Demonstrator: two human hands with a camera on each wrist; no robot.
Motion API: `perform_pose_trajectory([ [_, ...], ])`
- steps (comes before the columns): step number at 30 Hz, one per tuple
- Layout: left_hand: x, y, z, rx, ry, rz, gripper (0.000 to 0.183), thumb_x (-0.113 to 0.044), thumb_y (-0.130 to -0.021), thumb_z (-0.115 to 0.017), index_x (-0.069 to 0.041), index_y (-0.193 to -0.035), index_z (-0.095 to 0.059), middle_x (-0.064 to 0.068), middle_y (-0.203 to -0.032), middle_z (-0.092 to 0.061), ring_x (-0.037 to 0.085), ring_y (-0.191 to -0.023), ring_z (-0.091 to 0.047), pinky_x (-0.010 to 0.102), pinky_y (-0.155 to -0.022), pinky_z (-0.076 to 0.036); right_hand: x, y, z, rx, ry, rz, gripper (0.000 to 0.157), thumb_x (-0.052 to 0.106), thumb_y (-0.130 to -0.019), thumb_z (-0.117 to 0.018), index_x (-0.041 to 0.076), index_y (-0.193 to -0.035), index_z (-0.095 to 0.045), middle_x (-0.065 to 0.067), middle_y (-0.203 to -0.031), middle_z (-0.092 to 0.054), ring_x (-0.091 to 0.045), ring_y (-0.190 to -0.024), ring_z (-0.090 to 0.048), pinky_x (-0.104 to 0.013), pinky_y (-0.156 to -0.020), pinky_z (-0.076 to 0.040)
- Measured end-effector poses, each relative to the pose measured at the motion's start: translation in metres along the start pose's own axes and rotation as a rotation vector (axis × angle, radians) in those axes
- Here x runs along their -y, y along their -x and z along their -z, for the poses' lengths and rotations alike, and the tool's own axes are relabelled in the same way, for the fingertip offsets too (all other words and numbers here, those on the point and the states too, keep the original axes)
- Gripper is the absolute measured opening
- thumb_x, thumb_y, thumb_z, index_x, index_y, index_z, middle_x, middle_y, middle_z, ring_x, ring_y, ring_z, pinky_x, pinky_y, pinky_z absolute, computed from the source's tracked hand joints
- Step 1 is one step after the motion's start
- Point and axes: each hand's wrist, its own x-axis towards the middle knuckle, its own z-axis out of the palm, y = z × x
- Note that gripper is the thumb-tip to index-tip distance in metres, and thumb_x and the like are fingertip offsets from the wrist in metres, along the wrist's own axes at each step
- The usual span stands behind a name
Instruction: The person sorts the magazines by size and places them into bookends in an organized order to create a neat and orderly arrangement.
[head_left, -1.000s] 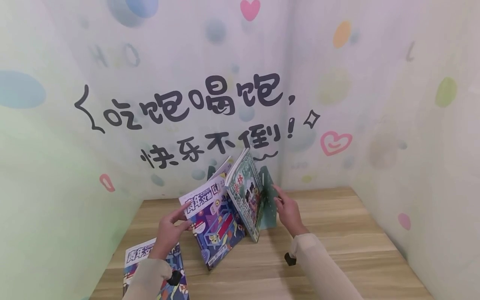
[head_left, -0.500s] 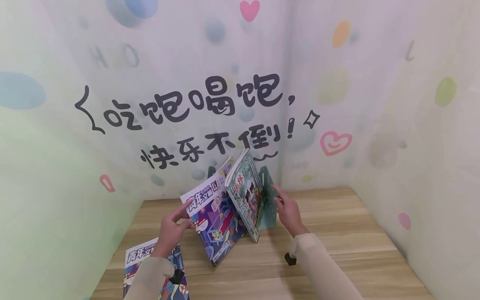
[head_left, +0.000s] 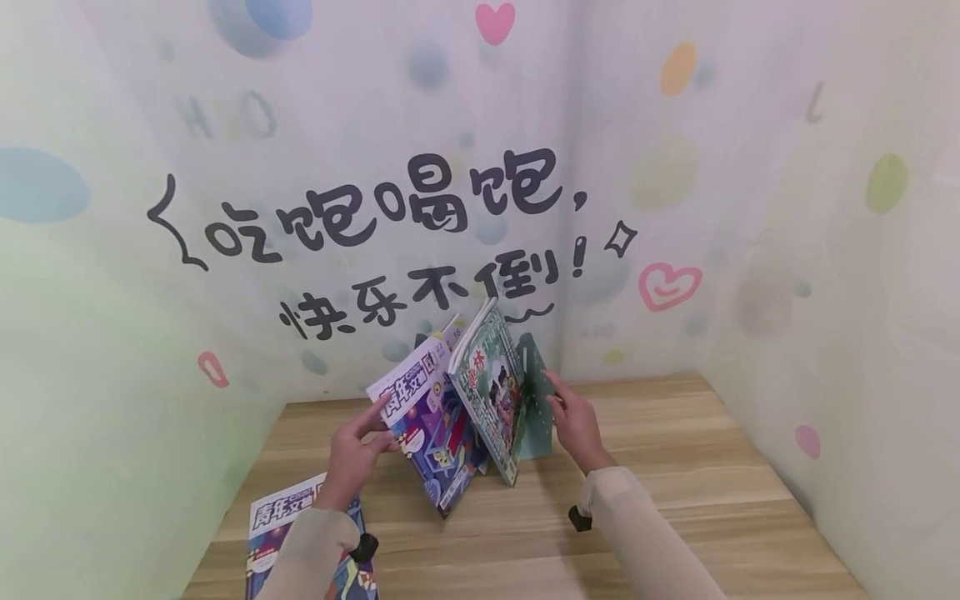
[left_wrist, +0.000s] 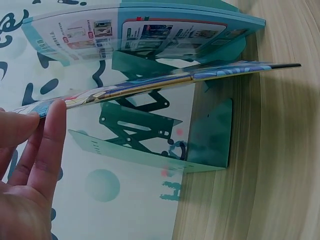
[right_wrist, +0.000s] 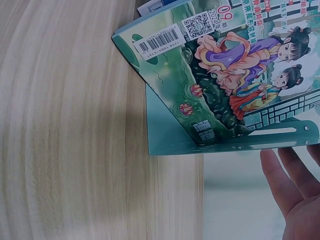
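From my remote seat I saw the purple-and-blue magazine (head_left: 435, 433) between the two hands, nearer the left one; the left hand (head_left: 352, 462) pinched it by its upper left edge between thumb and fingers, and my left wrist feed showed it nearly edge-on; it was tilted, its lowest corner pointing at the near edge of the worktop (head_left: 720, 483), though I could not tell whether that corner touched the wood; the green magazine (head_left: 495, 392) came next toward the right, leaning, just beside the right end plate (right_wrist: 240, 145) of the teal bookend (head_left: 538, 417); that bookend stood near the middle of the worktop's far edge, its zigzag links and other end (left_wrist: 212, 137) showing past the pinched magazine on my left wrist feed; the right hand (head_left: 581, 429) gripped nothing, its fingers (right_wrist: 280, 177) loosely extended and touching the outer side of the right end plate, which lay between them and the green magazine; a flat magazine (head_left: 277, 529) with matching cover lay toward the worktop's near left corner, partly hidden under the left sleeve (head_left: 311, 546).
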Motion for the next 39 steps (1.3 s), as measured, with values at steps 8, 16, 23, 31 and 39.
perform_pose_trajectory([
  [8,0.005,-0.004,-0.007,-0.045,-0.037,-0.009,0.061,0.01,-0.086,-0.063,-0.018,-0.139,-0.055,0.021,-0.096,-0.065,0.029,-0.07,-0.068,0.03,-0.054,-0.057,0.001,0.0,0.0,0.0,-0.006,-0.006,0.047,0.011,-0.101,-0.053,0.026,-0.145,-0.047,-0.014,-0.141,-0.052,-0.036,-0.115,-0.059,-0.046,-0.084,-0.055],
  [16,0.013,-0.01,-0.013,-0.094,-0.105,-0.033,0.059,0.008,-0.085,-0.065,-0.019,-0.137,-0.057,0.016,-0.096,-0.066,0.028,-0.077,-0.063,0.033,-0.064,-0.059,0.001,0.0,-0.001,-0.001,-0.01,-0.01,0.048,0.01,-0.101,-0.053,0.027,-0.145,-0.046,-0.014,-0.141,-0.051,-0.037,-0.116,-0.058,-0.047,-0.086,-0.054],
  [23,0.019,-0.013,-0.018,-0.123,-0.157,-0.058,0.059,0.005,-0.085,-0.068,-0.021,-0.137,-0.058,0.013,-0.092,-0.067,0.023,-0.071,-0.062,0.027,-0.058,-0.055,0.003,0.001,0.0,0.006,-0.017,-0.026,0.047,0.012,-0.101,-0.052,0.026,-0.146,-0.046,-0.013,-0.141,-0.051,-0.036,-0.117,-0.058,-0.046,-0.085,-0.054],
  [31,0.017,-0.015,-0.027,-0.133,-0.179,-0.069,0.059,0.005,-0.083,-0.069,-0.019,-0.135,-0.059,0.013,-0.09,-0.067,0.022,-0.073,-0.062,0.027,-0.06,-0.055,0.001,0.0,0.0,0.008,-0.011,-0.031,0.048,0.012,-0.101,-0.052,0.026,-0.146,-0.046,-0.014,-0.142,-0.051,-0.036,-0.117,-0.058,-0.046,-0.086,-0.054],
  [39,0.02,-0.016,-0.032,-0.136,-0.2,-0.053,0.059,0.004,-0.085,-0.068,-0.022,-0.137,-0.058,0.013,-0.093,-0.067,0.027,-0.076,-0.063,0.027,-0.06,-0.055,0.001,0.001,0.0,0.002,-0.011,-0.022,0.048,0.011,-0.101,-0.053,0.024,-0.146,-0.046,-0.014,-0.141,-0.051,-0.036,-0.116,-0.058,-0.046,-0.085,-0.054],
])
